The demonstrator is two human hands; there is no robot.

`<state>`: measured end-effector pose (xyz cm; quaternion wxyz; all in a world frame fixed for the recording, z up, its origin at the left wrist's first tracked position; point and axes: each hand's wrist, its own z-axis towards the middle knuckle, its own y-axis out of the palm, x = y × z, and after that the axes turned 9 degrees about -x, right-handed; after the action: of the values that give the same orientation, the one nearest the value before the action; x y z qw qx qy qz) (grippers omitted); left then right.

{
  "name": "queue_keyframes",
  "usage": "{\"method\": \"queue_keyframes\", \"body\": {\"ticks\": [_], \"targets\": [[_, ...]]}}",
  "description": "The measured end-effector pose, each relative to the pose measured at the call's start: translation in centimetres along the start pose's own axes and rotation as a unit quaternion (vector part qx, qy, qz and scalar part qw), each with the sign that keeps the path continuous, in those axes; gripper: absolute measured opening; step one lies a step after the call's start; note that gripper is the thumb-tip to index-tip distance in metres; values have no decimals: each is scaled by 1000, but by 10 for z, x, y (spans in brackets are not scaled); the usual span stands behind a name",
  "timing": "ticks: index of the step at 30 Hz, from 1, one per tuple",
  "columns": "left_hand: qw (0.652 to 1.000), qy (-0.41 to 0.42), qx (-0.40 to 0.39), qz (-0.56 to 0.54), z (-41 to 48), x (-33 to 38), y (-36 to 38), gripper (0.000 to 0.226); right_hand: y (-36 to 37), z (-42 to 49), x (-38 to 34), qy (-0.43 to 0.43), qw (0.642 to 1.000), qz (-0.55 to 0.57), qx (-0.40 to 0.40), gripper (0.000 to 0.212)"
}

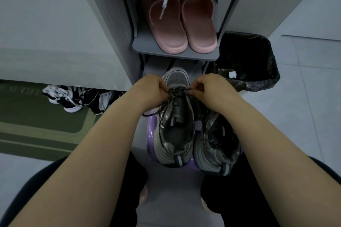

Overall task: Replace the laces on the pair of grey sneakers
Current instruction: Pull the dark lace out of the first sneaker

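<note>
Two tiers of a grey plastic shoe rack (144, 45) are standing ahead. Lettering on the green floor mat (36, 116) is reading too blurred. The grey mesh sneakers (166, 151) are sitting side by side on a purple plastic stool (151, 130). The left hand (149, 88) and right hand (212, 86) are each pinching the dark speckled lace (177, 92).

The right hand (210, 86) hides the toe of the second sneaker (215, 140).

round purple plastic stool (151, 131), near: two grey mesh sneakers (166, 153) side by side | grey plastic shelf (144, 44), far: pink rubber slippers (170, 30)
</note>
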<state>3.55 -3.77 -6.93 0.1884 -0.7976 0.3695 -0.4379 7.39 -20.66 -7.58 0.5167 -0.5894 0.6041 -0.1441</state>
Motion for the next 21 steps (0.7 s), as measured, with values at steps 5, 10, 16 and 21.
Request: {"method": "queue_keyframes", "body": {"ticks": [5, 10, 16, 21], "targets": [[1000, 11, 26, 5, 1, -1, 2, 10, 4, 0, -3, -8, 997, 69, 29, 14], [999, -9, 45, 9, 2, -3, -1, 7, -9, -3, 1, 5, 1000, 23, 18, 5], [997, -11, 81, -5, 0, -2, 2, 25, -7, -6, 7, -4, 998, 36, 56, 11], [992, 20, 53, -112, 1, -3, 4, 13, 2, 1, 10, -6, 995, 98, 20, 12]]}}
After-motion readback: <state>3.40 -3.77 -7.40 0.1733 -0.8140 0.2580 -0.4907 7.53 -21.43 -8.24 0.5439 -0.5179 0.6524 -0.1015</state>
